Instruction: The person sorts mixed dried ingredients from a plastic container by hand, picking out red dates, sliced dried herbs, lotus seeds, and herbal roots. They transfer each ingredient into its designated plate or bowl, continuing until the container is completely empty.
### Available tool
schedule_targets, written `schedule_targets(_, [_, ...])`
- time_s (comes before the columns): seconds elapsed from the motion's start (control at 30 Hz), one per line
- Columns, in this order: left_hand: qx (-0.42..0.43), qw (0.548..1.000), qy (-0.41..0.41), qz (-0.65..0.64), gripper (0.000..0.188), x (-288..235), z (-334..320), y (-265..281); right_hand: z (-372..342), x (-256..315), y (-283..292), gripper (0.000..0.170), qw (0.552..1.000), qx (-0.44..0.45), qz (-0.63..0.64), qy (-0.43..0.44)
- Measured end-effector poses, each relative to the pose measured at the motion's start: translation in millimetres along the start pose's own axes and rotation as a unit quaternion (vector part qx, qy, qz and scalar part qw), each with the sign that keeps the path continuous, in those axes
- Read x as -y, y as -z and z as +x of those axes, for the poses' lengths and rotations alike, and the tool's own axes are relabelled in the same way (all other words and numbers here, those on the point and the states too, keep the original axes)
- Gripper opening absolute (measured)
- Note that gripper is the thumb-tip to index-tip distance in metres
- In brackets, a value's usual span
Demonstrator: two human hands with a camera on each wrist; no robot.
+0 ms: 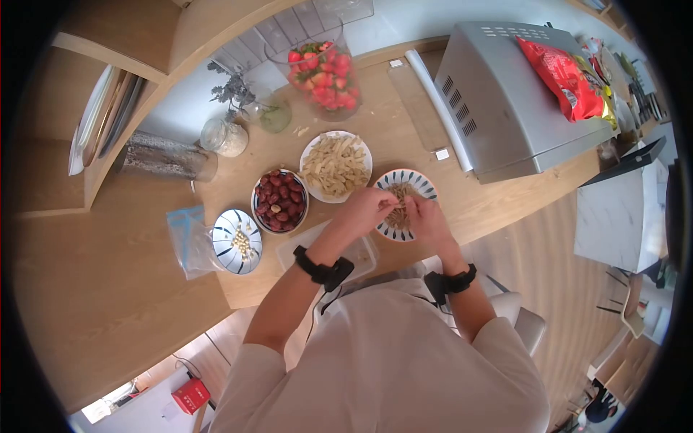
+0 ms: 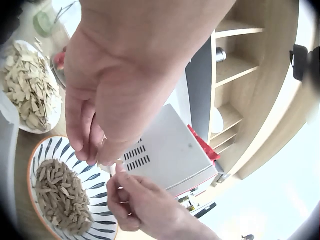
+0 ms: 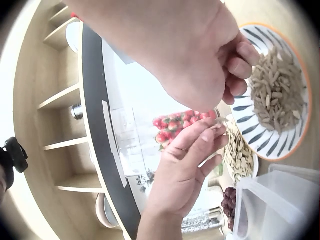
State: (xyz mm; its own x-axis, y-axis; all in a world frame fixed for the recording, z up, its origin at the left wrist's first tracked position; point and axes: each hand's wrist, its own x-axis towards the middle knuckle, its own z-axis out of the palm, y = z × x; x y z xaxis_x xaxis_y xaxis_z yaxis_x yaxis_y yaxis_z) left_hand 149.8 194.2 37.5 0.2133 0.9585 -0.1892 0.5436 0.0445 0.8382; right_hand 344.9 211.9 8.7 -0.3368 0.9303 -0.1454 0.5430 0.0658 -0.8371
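Observation:
Both hands meet over a striped bowl [image 1: 383, 232] of small brown, spindle-shaped dried pieces [image 1: 393, 216]. My left hand [image 1: 368, 209] pinches a small pale piece [image 3: 220, 120] between thumb and fingertips. From the other side, my right hand [image 1: 432, 222] has thumb and forefinger pinched at that piece, its other fingers curled in. What kind of piece it is I cannot tell. Just beyond the left hand stands a white plate [image 1: 364, 189] heaped with pale dried slices [image 1: 334, 164].
Left of the plate are a bowl of red dates [image 1: 280, 200] and a striped bowl [image 1: 225, 254] with pale kernels. A clear plastic box [image 1: 364, 263] lies near the table edge. Strawberries [image 1: 328, 76] fill a glass container behind; a grey appliance [image 1: 498, 94] stands at right.

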Motion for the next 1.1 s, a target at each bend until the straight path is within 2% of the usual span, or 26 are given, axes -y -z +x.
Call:
schedule_targets(0.07, [0.004,0.992,-0.086,0.094,0.016,8.1,6.9,-5.2,-1.6,5.1,7.8,0.036,1.0,0.005,0.008,-0.015])
schedule_targets(0.1, [0.003,0.992,-0.087,0.093,0.016,11.9,5.1,-7.4,-1.7,5.8,10.6,0.035,0.999,0.007,0.018,-0.03])
schedule_targets(0.17, [-0.097,0.981,-0.142,0.095,0.015,3.8,-8.4,-3.7,-4.4,-0.6,10.0,0.034,1.0,0.018,0.008,-0.014])
schedule_targets(0.2, [-0.095,0.981,-0.142,0.096,0.015,-1.3,-18.9,1.6,-6.2,-3.4,7.8,0.034,1.0,0.03,0.0,0.0])
schedule_targets(0.27, [-0.024,0.998,0.065,-0.008,0.014,-14.0,-46.5,17.5,-9.7,-5.7,2.1,0.033,0.999,0.045,0.0,0.006])
schedule_targets(0.3, [-0.022,0.998,0.066,-0.007,0.014,-9.4,-58.8,21.5,-11.2,-6.6,-1.4,0.032,0.998,0.062,-0.003,0.015])
schedule_targets(0.33, [0.015,0.992,0.123,0.026,0.014,-2.7,-71.2,25.3,-12.0,-7.3,-5.2,0.032,0.998,0.063,-0.002,0.014])
schedule_targets(0.37, [0.05,0.981,0.18,0.058,0.014,4.9,-83.6,27.2,-12.1,-7.5,-9.8,0.035,0.994,0.099,-0.007,0.038])
schedule_targets(0.4, [0.049,0.98,0.182,0.059,0.014,23.4,-96.5,22.4,-12.1,-7.2,-15.0,0.038,0.989,0.136,-0.013,0.063])
schedule_targets(0.43, [0.094,0.971,0.17,0.142,0.015,51.9,-109.1,11.9,-12.6,-5.5,-21.1,0.038,0.988,0.138,-0.012,0.065])
schedule_targets(0.47, [0.139,0.952,0.157,0.223,0.016,73.5,-119.2,2.1,-13.6,-2.8,-28.1,0.042,0.978,0.197,-0.046,0.056])
schedule_targets(0.5, [0.136,0.952,0.158,0.222,0.016,83.6,-126.0,-6.9,-14.6,-0.7,-34.7,0.046,0.963,0.253,-0.082,0.046])
schedule_targets(0.6, [0.131,0.949,0.152,0.244,0.017,104.6,-129.9,-33.6,-22.3,-0.8,-57.2,0.051,0.952,0.272,-0.109,0.082])
schedule_targets(0.67, [0.11,0.967,0.116,0.198,0.019,110.0,-126.1,-44.9,-26.6,-0.1,-67.9,0.051,0.952,0.269,-0.121,0.075])
schedule_targets(0.8, [0.096,0.97,0.132,0.178,0.019,95.5,-111.1,-49.2,-26.3,6.4,-67.8,0.051,0.952,0.271,-0.133,0.056])
schedule_targets(0.9, [0.122,0.959,0.147,0.208,0.022,77.4,-102.4,-43.8,-25.1,7.8,-65.7,0.053,0.949,0.279,-0.134,0.06])
schedule_targets(0.97, [0.09,0.96,0.146,0.222,0.027,72.5,-102.2,-44.1,-26.1,7.2,-66.1,0.054,0.951,0.273,-0.133,0.063])
schedule_targets(1.1, [0.094,0.955,0.132,0.249,0.029,83.0,-102.7,-55.1,-29.0,2.8,-72.8,0.057,0.95,0.262,-0.149,0.077])
